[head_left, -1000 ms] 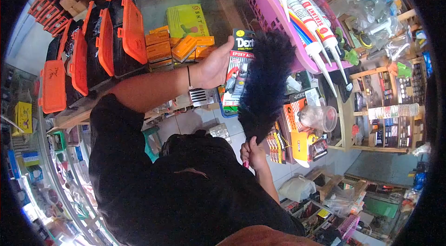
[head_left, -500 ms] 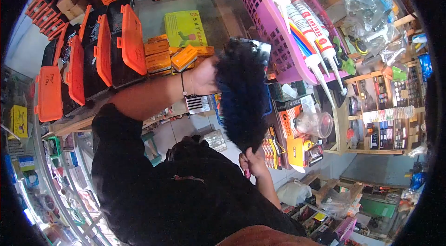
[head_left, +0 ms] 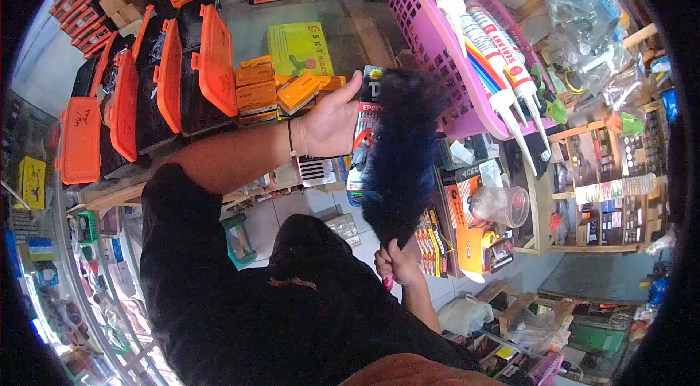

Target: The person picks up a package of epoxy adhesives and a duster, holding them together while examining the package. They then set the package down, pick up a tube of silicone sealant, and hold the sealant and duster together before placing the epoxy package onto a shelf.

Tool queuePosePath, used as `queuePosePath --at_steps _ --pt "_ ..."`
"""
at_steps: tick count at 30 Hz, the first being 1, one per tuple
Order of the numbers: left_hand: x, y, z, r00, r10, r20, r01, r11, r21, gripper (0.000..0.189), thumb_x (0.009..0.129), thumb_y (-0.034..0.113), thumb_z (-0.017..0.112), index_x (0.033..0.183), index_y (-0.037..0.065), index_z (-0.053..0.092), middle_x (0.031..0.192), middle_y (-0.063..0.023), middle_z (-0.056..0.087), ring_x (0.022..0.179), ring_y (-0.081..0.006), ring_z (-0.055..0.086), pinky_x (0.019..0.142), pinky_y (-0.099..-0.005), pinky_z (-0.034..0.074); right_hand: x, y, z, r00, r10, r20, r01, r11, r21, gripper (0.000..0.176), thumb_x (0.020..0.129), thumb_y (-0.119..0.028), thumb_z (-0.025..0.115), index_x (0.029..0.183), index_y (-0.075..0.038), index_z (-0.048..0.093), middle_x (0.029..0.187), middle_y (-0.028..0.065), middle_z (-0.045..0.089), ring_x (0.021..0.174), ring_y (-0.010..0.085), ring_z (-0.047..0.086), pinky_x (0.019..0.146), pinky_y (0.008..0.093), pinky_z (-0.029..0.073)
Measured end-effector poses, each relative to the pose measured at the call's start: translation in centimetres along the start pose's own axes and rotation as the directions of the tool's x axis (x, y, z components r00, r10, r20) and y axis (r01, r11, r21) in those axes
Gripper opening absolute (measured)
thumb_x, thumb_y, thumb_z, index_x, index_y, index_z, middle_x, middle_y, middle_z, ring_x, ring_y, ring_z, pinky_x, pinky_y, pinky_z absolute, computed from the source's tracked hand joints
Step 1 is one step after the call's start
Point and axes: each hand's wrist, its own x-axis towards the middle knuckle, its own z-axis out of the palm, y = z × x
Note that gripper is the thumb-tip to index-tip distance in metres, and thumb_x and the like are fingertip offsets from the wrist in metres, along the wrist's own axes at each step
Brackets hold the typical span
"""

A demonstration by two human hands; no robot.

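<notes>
While the counter [head_left: 248, 32] spreads across the top of the view, a pink basket [head_left: 430, 51] stands tilted-looking at its right side, with sealant tubes [head_left: 485, 47] leaning over the rim. At the other side, black cases with orange lids [head_left: 216, 58] stand open in a row. Nearer the person, a dark fluffy duster [head_left: 405, 153] rises between the two hands, its head close beside the basket. The left hand [head_left: 328, 123] holds an epoxy pack [head_left: 367, 116], the thumb along the upper edge and the fingers mostly hidden behind it. The right hand [head_left: 399, 266] is closed around the duster's lower end, just above a bit of pink handle [head_left: 388, 282].

Half a second ago the duster hid nearly all of the pack, leaving little more than a shiny upper corner; now the left strip, with its red lettering band, shows again, while the right part is covered. That suggests the duster is being worked over the pack's face rather than resting there; how firmly it presses cannot be told. Beyond the left hand lie small orange boxes [head_left: 255, 91], beside a flat yellow-green box [head_left: 299, 47].
</notes>
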Motion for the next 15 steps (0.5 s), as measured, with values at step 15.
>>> queuePosePath --at_steps 15 --pt "0.1 -0.1 -1.0 0.999 -0.051 0.002 0.051 0.997 0.062 0.073 0.079 0.066 0.027 0.124 0.011 0.041 0.123 -0.0112 0.045 0.112 -0.0254 0.044 0.096 -0.0389 0.031 -0.9 0.1 0.8 0.988 -0.081 -0.133 0.088 0.995 0.049 0.05 0.084 -0.054 0.036 0.057 -0.012 0.029 0.05 0.0004 0.028 0.043 0.0103 0.027 0.038 0.0234 0.023"
